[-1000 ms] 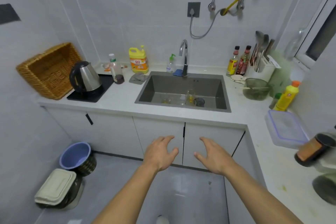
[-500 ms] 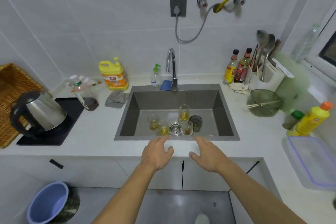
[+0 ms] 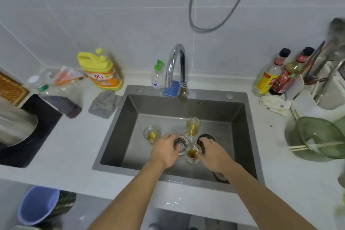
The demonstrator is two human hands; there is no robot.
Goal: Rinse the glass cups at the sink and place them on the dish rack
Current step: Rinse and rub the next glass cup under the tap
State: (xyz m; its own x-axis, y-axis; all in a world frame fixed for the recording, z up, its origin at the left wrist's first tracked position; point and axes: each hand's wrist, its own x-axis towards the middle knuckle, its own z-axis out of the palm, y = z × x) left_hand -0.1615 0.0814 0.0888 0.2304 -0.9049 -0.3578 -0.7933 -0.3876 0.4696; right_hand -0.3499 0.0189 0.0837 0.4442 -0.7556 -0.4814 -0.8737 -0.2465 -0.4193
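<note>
The left hand (image 3: 165,150) is down in the sink (image 3: 186,106), palm down, fingers curled loosely over something beneath it; whether it grips a cup I cannot tell, since its back hides what lies under the palm. Its fingertips reach the rim of the metal drain strainer (image 3: 180,144). The right hand (image 3: 212,152) sits just beside it, thumb and fingers partly spread around the near glass cup (image 3: 192,153), touching or nearly touching the right side of the glass; a closed grip is not clear.

That near cup stands upright between the 2 hands, its long axis vertical, with brown liquid in the bottom. It lies just left of the right hand's thumb, so the right hand is the nearer one and seems best placed to lift it straight up. A dark cup (image 3: 205,137) stands right behind the right hand's fingers.

Further out, 2 more glass cups stand upright on the sink floor: a tall one (image 3: 192,126) with yellow liquid behind the strainer, under the faucet (image 3: 176,69), and a shorter one (image 3: 152,133) to the left of the left hand. No water runs from the faucet that I can see.

On the table (image 3: 74,136) to the right sits a green strainer bowl (image 3: 317,136) with chopsticks (image 3: 313,145) across it; no dish rack shows clearly in view.
</note>
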